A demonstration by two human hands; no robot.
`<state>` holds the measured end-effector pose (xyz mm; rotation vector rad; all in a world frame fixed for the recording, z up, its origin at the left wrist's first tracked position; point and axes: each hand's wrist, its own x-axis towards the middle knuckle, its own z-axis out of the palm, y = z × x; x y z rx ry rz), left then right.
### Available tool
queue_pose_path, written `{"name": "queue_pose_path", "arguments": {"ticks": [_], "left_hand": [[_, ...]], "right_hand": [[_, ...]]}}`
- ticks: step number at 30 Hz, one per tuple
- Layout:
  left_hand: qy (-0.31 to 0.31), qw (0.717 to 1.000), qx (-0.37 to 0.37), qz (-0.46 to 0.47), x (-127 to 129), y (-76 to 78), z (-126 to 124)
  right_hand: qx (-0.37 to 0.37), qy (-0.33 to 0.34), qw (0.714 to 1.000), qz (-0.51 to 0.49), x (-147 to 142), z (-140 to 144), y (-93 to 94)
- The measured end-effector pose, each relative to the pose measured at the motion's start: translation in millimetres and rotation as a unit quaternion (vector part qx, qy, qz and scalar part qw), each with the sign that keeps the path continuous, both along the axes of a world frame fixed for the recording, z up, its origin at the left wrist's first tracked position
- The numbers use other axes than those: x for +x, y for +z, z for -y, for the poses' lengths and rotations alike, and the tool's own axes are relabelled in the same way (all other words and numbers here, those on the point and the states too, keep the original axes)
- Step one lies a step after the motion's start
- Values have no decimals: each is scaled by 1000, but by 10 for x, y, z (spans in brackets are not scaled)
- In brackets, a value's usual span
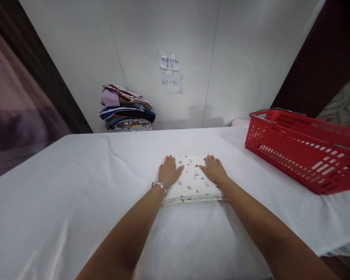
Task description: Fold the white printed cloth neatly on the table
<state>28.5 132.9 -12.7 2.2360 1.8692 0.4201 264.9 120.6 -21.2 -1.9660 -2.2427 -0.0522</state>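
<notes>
White leaf-print folded cloth is prob light n floppy, so we'd scoop its sides; our L hand n R hand lie flat atop, thumbs out.

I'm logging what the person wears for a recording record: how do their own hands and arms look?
Both the left hand and the right hand are ungloved. A shiny, silver-coloured bracelet circles the left wrist; none shows on the right. The left arm and right arm are sleeveless as far as they show.
</notes>
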Motion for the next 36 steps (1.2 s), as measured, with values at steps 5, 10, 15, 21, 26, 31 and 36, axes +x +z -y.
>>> {"name": "queue_pose_path", "arguments": {"ticks": [5,10,15,21,26,31,36], "left_hand": [[-6,1000,8,-1,2,-3,-32],[-29,998,-52,-12,-16,143,28],[-76,997,-26,6,-170,175,434],[-89,990,78,78,-285,64,999],[-182,965,176,59,-207,17,1165],[-229,949,213,24,-175,-7,1156],[-243,942,231,20,-192,-43,1141]], "right_hand": [[19,7,1000,9,-28,22,94],[-30,31,999,-2,-37,153,290],[-31,106,993,-42,-7,575,353],[23,142,982,-124,24,1005,297],[129,212,951,-185,-27,1166,171],[209,253,929,-170,-3,1218,13],[214,249,932,-151,37,1188,-37]]}}
